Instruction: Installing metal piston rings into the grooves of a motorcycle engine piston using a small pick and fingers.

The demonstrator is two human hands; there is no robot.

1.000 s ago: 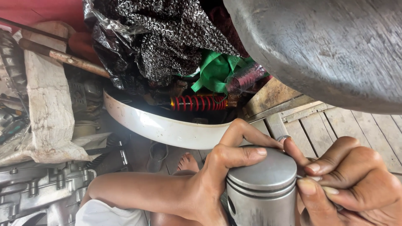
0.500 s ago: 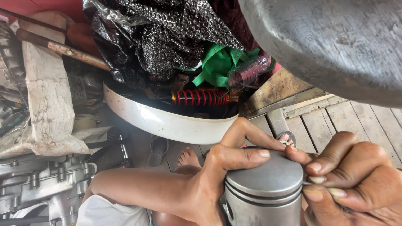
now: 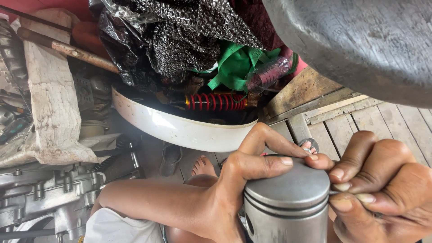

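Compared with the earlier frame, the view has shifted so the piston (image 3: 288, 204) sits a little lower right, and the right hand (image 3: 382, 184) has closed in tighter against its rim. That grey metal piston stands upright at the bottom centre of the frame, its flat crown up and ring grooves showing just below the top edge. Left hand (image 3: 238, 189) comes in from the lower left and clamps the piston's side, thumb and forefinger lying across the crown's near edge. Right hand enters from the lower right, fingers curled and pinched at the crown's right rim; whether it grips a ring or a small tool cannot be told.

Behind the hands, a white curved fender (image 3: 180, 128) spans the middle, with a red coil spring (image 3: 216, 102) just above it. Black plastic sheeting (image 3: 180, 36) and green cloth (image 3: 234, 67) fill the upper centre. A dark tyre (image 3: 369, 40) covers the upper right. An engine case (image 3: 45, 189) lies at the lower left, wooden floor planks (image 3: 360, 121) at right.
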